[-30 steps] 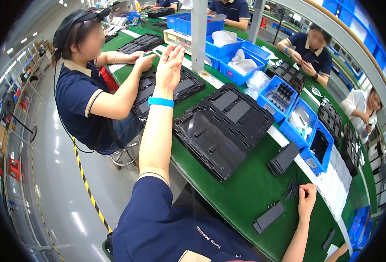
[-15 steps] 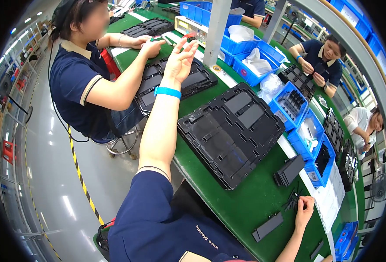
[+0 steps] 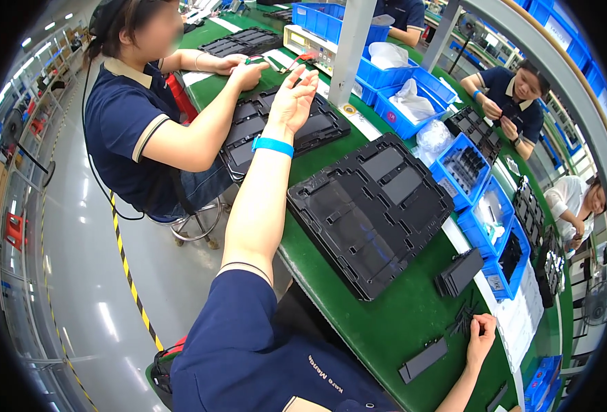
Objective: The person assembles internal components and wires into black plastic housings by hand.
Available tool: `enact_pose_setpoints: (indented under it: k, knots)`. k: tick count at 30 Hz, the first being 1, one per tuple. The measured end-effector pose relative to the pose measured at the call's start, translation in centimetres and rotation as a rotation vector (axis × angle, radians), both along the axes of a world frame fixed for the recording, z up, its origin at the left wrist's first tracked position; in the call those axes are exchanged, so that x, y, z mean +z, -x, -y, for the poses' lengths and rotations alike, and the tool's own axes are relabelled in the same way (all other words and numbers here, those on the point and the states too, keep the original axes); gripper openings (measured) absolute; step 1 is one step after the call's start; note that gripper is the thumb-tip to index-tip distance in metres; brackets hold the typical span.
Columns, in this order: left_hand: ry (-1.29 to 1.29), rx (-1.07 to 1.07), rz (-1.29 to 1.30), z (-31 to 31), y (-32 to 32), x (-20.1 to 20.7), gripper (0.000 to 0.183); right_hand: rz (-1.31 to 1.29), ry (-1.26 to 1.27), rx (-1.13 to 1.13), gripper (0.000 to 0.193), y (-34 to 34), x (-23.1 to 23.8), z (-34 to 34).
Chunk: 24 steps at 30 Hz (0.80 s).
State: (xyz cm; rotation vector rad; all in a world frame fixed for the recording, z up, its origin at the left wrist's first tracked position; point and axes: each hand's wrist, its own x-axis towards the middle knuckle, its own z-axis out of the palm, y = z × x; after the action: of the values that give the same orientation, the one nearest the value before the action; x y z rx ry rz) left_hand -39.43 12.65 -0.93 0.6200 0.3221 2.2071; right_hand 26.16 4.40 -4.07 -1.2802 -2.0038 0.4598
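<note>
My left hand, a blue band round its wrist, is raised beyond the large black tray. Its palm is turned up, and the loosely bent fingers are apart with nothing visible in them. Low on the right, my right hand is closed, its fingertips together beside a small heap of thin black strips. What it pinches, if anything, cannot be made out. A flat black rectangular piece lies to the left of that hand. Above the heap stands a stack of similar black pieces. Two such pieces rest in the tray's recesses.
Blue bins with small parts line the green table on the right. A grey post rises at the back. On the left, a co-worker sits at another black tray. More people work across the table.
The whole view has shifted slightly, so everything sits a little further right. My left hand stays raised and my right hand stays by the strips. A co-worker across the table has drawn their hands together.
</note>
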Motion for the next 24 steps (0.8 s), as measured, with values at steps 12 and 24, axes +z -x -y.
enact_pose_setpoints:
  k: [12,24]
  knots:
    - [0.025,0.055,0.047,0.2,0.1,0.0,0.064,-0.028,0.081,-0.035,0.006,0.4,0.5,0.2]
    - [-0.003,0.132,0.088,0.2,1.1,-0.5,0.06,-0.021,0.073,-0.029,0.006,0.6,0.7,0.4]
